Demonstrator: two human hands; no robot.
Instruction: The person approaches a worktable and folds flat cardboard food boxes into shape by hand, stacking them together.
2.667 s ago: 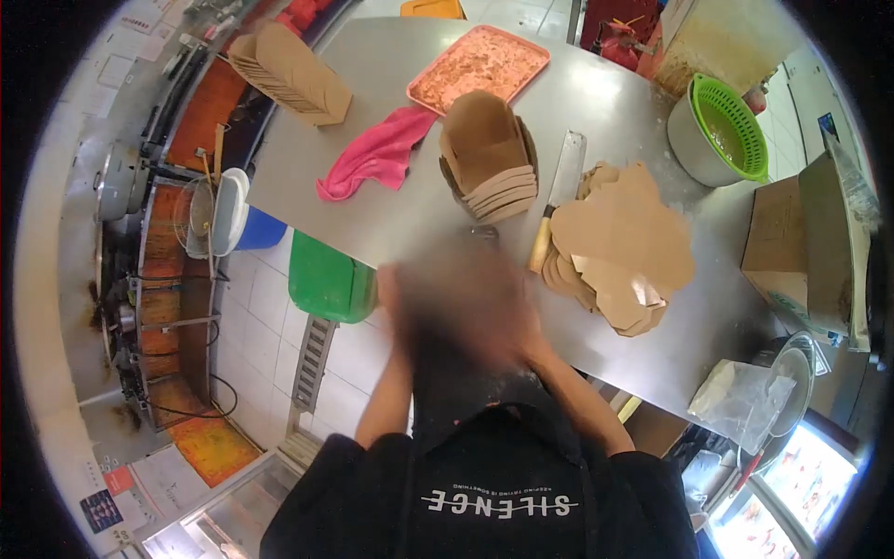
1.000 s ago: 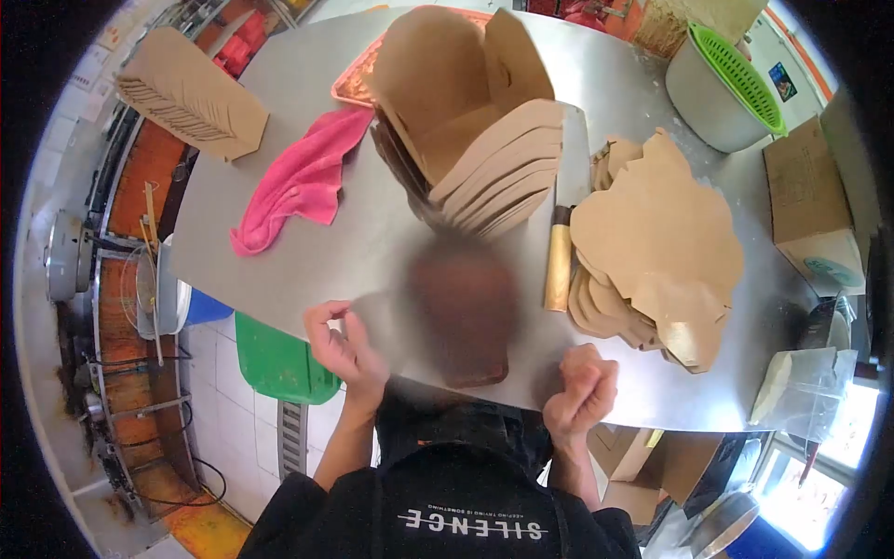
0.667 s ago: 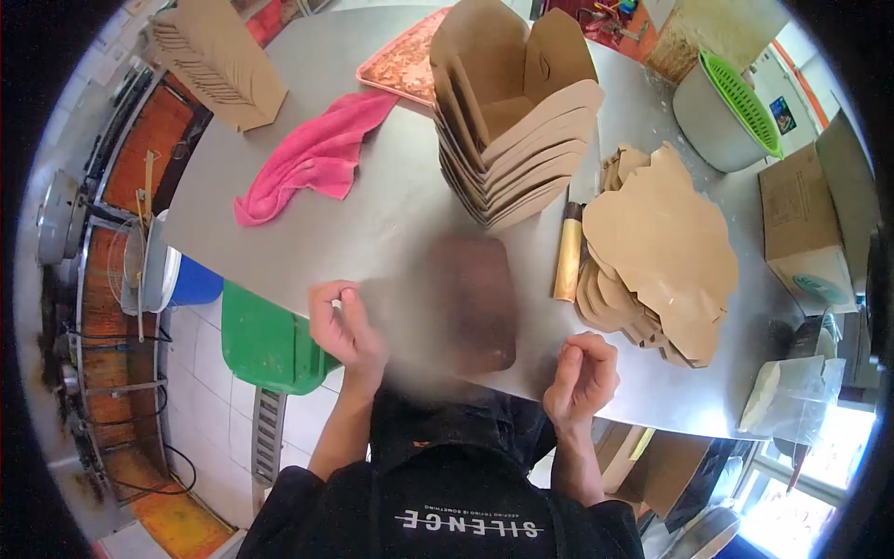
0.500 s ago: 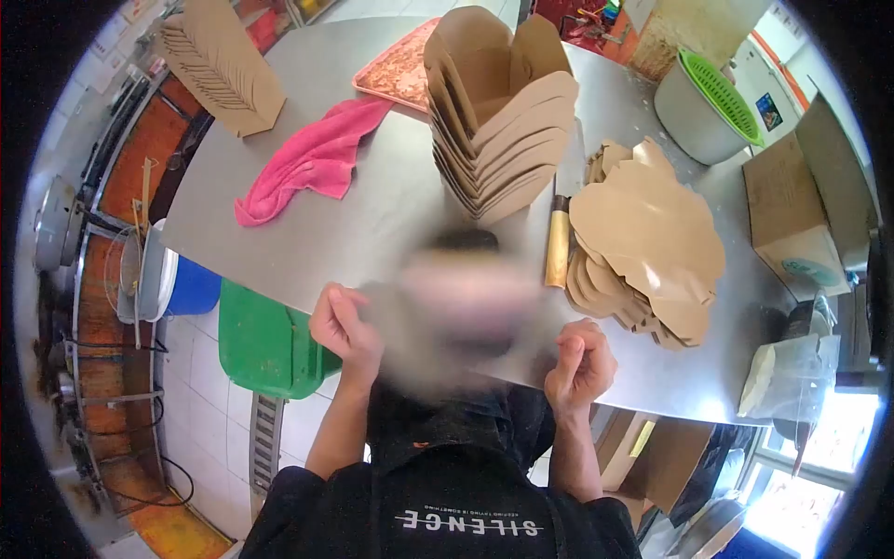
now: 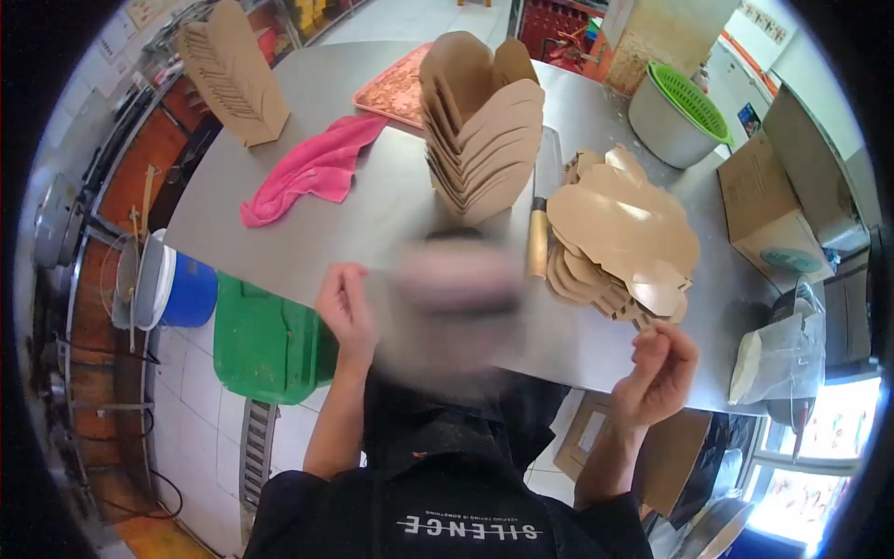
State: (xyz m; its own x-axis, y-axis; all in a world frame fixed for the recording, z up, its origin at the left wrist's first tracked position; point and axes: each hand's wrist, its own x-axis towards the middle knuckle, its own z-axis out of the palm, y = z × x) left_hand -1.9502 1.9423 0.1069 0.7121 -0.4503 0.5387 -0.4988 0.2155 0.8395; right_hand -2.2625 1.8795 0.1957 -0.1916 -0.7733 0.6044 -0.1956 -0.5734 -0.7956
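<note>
The stack of flat cardboard pieces point(image 5: 624, 224) is lying on the right part of the metal table point(image 5: 386, 219), its layers fanning unevenly, its top sheet catching the light. The right hand point(image 5: 656, 373) is hovering by the stack's near corner, fingers curling in narrow with the thumb close to the index finger; contact with the cardboard and anything within the grasp: cannot tell. The left hand point(image 5: 347, 307) is hanging at the table's near edge, well apart from the stack, fingers drawing in narrow likewise; whether it is holding something, cannot tell. A blurred patch is covering the space between the hands.

Just left of the flat stack, a knife point(image 5: 538, 240) is lying with its wooden handle pointing toward the person. Beyond the blur, a set of nested cardboard boxes point(image 5: 484, 140) is standing mouth up. A pink cloth point(image 5: 312, 172) is lying crumpled to its left, and a pink tray point(image 5: 396, 88) is showing partly behind it. Another row of nested boxes point(image 5: 237, 74) is standing at the far left. A grey pot point(image 5: 675, 130) is holding a green colander point(image 5: 694, 98) at the far right.
</note>
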